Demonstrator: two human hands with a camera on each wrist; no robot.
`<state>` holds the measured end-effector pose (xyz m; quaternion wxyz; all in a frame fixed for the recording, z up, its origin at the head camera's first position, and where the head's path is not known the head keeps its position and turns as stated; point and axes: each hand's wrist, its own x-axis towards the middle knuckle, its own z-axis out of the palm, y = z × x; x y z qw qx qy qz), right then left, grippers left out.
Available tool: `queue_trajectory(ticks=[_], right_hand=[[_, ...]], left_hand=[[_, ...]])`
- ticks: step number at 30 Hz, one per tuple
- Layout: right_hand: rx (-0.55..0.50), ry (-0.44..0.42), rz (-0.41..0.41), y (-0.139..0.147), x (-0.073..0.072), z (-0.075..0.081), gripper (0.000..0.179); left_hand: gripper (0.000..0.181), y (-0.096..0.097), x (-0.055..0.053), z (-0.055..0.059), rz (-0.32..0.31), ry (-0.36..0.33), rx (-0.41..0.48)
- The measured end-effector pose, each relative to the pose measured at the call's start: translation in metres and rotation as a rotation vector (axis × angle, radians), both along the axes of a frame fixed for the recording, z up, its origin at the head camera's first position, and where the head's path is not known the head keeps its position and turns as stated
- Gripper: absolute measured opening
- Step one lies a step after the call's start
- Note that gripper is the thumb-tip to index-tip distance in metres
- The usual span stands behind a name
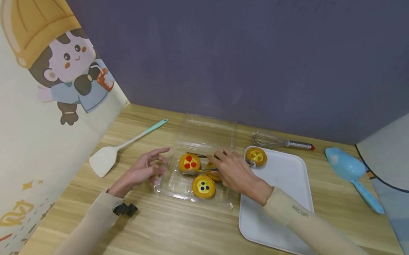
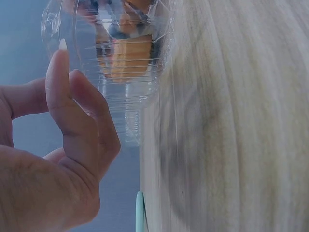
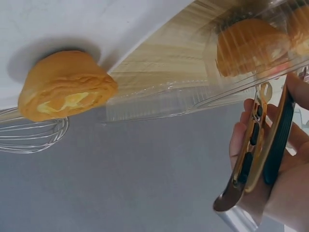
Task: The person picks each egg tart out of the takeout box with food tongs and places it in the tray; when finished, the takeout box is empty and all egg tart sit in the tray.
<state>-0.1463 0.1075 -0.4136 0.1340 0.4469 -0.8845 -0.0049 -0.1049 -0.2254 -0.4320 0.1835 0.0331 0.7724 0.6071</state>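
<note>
My right hand [image 1: 238, 172] grips metal tongs [image 3: 276, 147] with dark inlays over the clear plastic container [image 1: 177, 193]. The two arms of the tongs reach left, on either side of a tart with red pieces [image 1: 190, 163]. Partly hidden under the tongs and my fingers is another tart [image 1: 210, 175]. Toward the container's front sits a tart with dark blue dots [image 1: 203, 187]. My left hand [image 1: 142, 170] holds nothing; its fingers are loosely bent beside the container's left edge, which also shows in the left wrist view.
Right of the container lies a white tray [image 1: 279, 226], with a yellow-topped tart [image 1: 256, 156] at its back left corner. Behind the tray is a whisk [image 1: 276, 141]. A blue scoop [image 1: 350, 168] lies far right, a white spatula [image 1: 104, 159] at left. The container's clear lid [image 1: 207, 131] leans back.
</note>
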Motion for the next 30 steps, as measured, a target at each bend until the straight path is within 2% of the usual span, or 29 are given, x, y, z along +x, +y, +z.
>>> queue_trajectory(ticks=[8,16,22,30], right_hand=[[-0.085,-0.024,-0.007,0.012,0.005,-0.001,0.050],[-0.187,-0.050,-0.048,0.032,0.012,0.008,0.050],[-0.227,-0.026,-0.113,0.061,0.019,0.013,0.057],[-0.265,-0.009,-0.232,0.112,0.021,0.017,0.053]], left_hand=[[0.081,0.000,0.001,-0.002,0.013,-0.010,0.005],[0.079,0.000,0.001,-0.004,0.020,-0.008,0.003],[0.079,0.000,0.000,-0.005,0.019,-0.004,0.008],[0.080,0.001,0.002,-0.004,0.029,-0.006,0.021]])
